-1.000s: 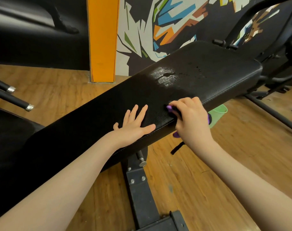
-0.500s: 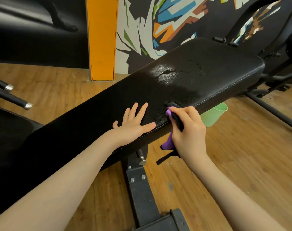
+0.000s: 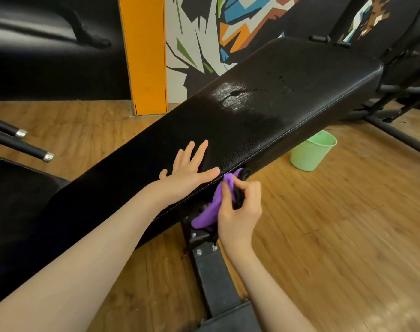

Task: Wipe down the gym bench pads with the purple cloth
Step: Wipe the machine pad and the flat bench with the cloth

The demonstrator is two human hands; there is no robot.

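Right hand [image 3: 240, 209] grips the crumpled purple cloth [image 3: 210, 212] against the near side edge of the long black padded bench pad [image 3: 264, 111]. I note the left hand [image 3: 188, 173] flat on top, fingers spread wide.

There is 1 view only, from a camera worn on the person's head, so no part of the scene is shared with a 2nd view. It looks forward and steeply down onto the long black bench pad [image 3: 264, 111], which crosses the picture on a slant from lower left to upper right. The camera stands close above the pad's near edge: both forearms reach in from the bottom corners. Beyond the pad's far side the painted wall [image 3: 216, 32] fills the top; the wooden floor [image 3: 348, 224] lies below the pad's near edge. Wide-angle bending curves the edges.
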